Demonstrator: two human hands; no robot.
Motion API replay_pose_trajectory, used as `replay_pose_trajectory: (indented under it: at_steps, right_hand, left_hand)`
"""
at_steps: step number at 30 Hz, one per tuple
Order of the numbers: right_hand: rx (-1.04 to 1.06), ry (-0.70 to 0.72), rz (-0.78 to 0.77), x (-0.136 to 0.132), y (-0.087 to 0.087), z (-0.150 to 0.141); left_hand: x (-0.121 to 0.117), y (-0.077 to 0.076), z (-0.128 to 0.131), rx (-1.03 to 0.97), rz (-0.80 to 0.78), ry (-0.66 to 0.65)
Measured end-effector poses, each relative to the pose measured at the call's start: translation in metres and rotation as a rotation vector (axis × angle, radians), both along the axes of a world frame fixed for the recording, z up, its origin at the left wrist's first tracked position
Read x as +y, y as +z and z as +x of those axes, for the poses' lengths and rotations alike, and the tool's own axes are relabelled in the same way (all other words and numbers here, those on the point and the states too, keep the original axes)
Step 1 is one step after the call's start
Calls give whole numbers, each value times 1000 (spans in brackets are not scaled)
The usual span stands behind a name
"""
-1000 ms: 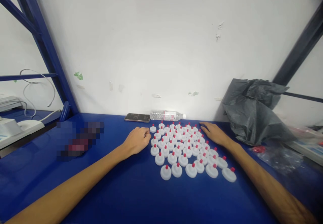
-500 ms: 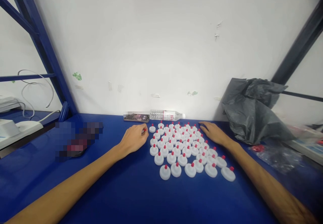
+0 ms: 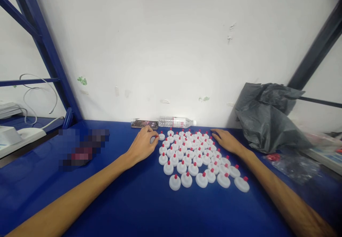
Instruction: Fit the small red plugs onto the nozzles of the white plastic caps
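Note:
Many white round nozzle caps with red tips (image 3: 193,169) stand close together on the blue table. My left hand (image 3: 143,144) is at their back left, its fingers closed around one more white cap with a red tip (image 3: 152,139), partly hidden by the fingers. Just beyond those fingertips stands a single cap (image 3: 161,136) at the left back corner of the group. At the far right side, my right hand (image 3: 226,140) rests on the table with its fingers stretched out beside the caps, holding nothing.
A phone (image 3: 144,123) and a clear plastic bottle (image 3: 176,122) lie along the wall. On the right sits a grey plastic bag (image 3: 267,116), with clear wrapping (image 3: 296,165) in front. A blurred dark object (image 3: 85,149) and a white power strip (image 3: 24,139) are at left.
My left hand has shifted slightly, and the white cap in its fingers now shows more, beside the back left cap. My right hand stays in place.

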State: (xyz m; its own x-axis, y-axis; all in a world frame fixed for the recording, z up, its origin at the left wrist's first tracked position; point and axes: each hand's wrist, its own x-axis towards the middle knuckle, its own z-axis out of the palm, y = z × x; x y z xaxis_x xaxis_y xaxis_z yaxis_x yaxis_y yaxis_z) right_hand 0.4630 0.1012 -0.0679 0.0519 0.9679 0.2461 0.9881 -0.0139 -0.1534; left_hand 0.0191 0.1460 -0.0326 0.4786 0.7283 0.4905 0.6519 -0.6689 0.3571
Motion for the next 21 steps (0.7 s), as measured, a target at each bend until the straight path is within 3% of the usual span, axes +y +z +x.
replay_pose_trajectory:
  at_steps: [7, 21]
  right_hand:
    - [1, -8, 7, 0, -1, 0]
    - [32, -35, 98, -6, 7, -10]
  left_hand:
    - [0, 1, 1, 80, -75, 27]
    - [1, 9, -3, -44, 36, 10]
